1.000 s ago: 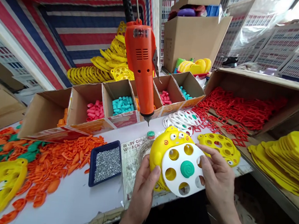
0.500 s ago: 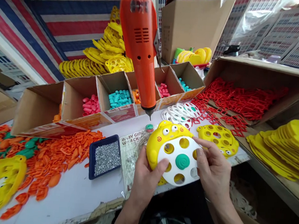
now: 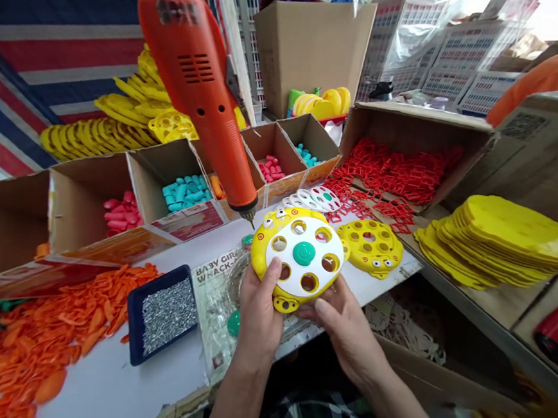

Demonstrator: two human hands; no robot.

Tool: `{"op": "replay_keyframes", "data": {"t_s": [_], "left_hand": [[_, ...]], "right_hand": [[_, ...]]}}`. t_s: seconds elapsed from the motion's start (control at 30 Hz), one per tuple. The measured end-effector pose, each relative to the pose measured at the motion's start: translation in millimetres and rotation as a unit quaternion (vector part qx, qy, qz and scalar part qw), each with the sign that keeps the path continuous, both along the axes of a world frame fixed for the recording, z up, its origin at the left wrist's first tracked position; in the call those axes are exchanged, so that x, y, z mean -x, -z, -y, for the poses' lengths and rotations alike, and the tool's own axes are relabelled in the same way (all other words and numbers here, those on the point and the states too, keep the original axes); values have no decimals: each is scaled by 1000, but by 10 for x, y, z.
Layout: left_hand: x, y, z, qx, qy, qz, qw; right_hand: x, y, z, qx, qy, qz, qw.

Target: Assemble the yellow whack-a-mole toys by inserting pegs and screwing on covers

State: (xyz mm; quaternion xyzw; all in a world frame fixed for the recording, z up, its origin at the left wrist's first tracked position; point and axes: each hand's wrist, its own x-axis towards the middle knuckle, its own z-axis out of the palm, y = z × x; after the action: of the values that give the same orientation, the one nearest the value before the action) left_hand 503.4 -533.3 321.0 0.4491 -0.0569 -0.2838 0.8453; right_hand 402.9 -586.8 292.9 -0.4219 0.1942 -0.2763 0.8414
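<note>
Yellow frog toy (image 3: pixel 262 249) turned and lifted since last frame; right hand (image 3: pixel 342 327) slid underneath. Left to right: orange electric screwdriver (image 3: pixel 197 80), tip just beside toy's top edge; left hand (image 3: pixel 258 317) closed on toy, thumb on white plate (image 3: pixel 297 275); right hand closed under lower edge, toy held above desk (image 3: pixel 173 381).

A hanging electric screwdriver (image 3: pixel 196 86) blocks the way beyond the hands (image 3: pixel 259 317).

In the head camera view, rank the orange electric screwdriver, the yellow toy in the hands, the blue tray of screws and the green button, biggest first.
Orange electric screwdriver, though closeness to the camera may inflate it; yellow toy; blue tray; green button.
</note>
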Motion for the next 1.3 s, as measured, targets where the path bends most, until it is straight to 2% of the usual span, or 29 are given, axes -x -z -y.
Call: {"op": "replay_keyframes", "data": {"t_s": [0.13,0.27,0.43,0.53,0.7,0.9,1.03,1.2,1.3], "left_hand": [[100,16,46,3,-19,20,1000],[138,-10,43,11,-21,39,999],[223,-3,56,-12,-43,75,996],[231,19,45,-24,-66,59,996],[28,10,-59,-4,-17,-7,1000],[-102,16,-136,6,-13,-34,999],[-63,79,-152,16,-13,-37,999],[-26,108,-172,34,-11,-17,999],[-20,108,-194,29,-7,-4,1000]], "right_hand": [[-126,-36,-117,-28,47,39,998],[-109,-44,-109,-54,35,53,997],[-131,-13,-139,-35,63,43,996],[-184,18,-179,-15,76,56,995],[-178,1,-33,3,36,94,995],[-145,-226,288,-22,40,127,991],[-170,-283,266,-56,32,162,985],[-162,-227,219,-70,52,162,983],[-153,-210,241,-75,41,157,984]]}}
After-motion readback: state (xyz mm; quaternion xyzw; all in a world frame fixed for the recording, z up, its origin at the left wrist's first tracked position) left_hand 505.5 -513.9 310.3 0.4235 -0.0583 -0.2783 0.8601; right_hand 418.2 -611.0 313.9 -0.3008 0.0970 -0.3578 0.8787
